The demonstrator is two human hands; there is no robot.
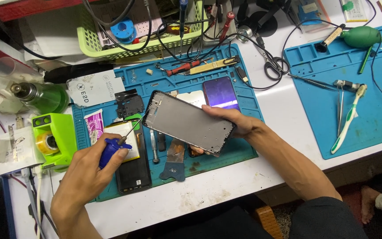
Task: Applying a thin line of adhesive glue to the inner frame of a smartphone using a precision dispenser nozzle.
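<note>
1. Right hand (233,126): fingers curled around the far end of a flat grey phone frame with a black rim (189,121), thumb on top, other fingers hidden under it.
2. Frame held up over the blue rubber work mat (248,104), not lying on it. Tilted, long way running from upper left down to lower right.
3. Left hand (91,170): fingers wrapped tight around the blue handle of a small screwdriver with a thin metal shaft (116,147).
4. Shaft pointing up and to the right, tip right at the left short end of the frame. Touching or just beside it; too small to tell.
5. So: frame lies to the right of the left hand, tool tip nearest its upper left corner. Right hand at the other end, holding.
6. Below the frame on the mat: a black phone body (133,172) and a thin metal pry tool with a blue end (173,161). Behind it, a dark purple shiny back cover (221,93).
</note>
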